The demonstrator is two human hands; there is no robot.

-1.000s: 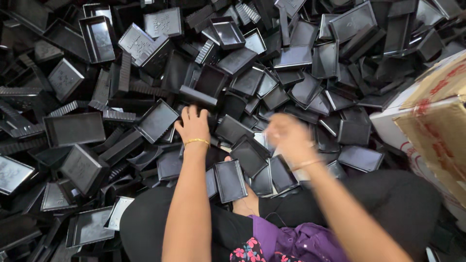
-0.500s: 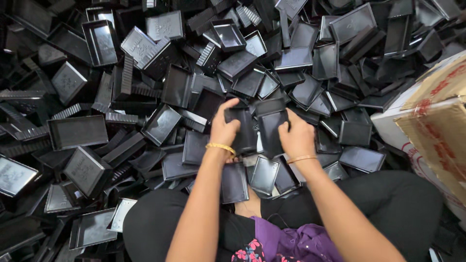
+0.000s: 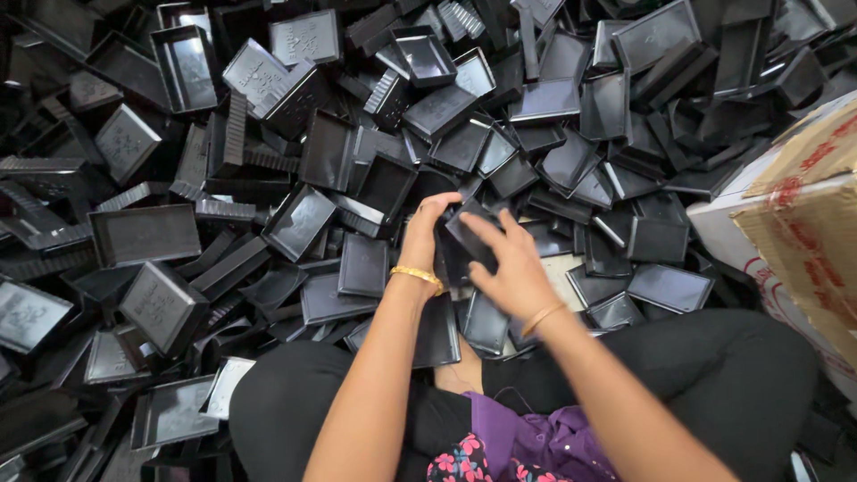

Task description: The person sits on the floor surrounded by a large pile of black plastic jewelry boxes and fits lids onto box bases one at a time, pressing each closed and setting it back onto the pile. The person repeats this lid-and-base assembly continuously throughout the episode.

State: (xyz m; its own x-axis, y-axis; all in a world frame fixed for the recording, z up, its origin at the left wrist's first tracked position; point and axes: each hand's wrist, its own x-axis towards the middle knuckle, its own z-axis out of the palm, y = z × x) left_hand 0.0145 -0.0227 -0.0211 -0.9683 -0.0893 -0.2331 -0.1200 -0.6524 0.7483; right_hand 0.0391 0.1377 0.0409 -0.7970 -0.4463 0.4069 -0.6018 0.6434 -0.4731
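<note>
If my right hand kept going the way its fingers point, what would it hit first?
The right hand points up-left at the small black tray the left hand holds. Its fingers already seem to touch it, though depth is unclear.

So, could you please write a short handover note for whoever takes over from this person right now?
Left hand: grips the small black tray by its left side, raised above the pile.
Right hand: open fingers laid on the same tray's right side.
Around: a heap of loose black trays covers the floor; a cardboard box stands at the right.
Done: one tray picked from the heap.
Left: the heap is unsorted.
</note>
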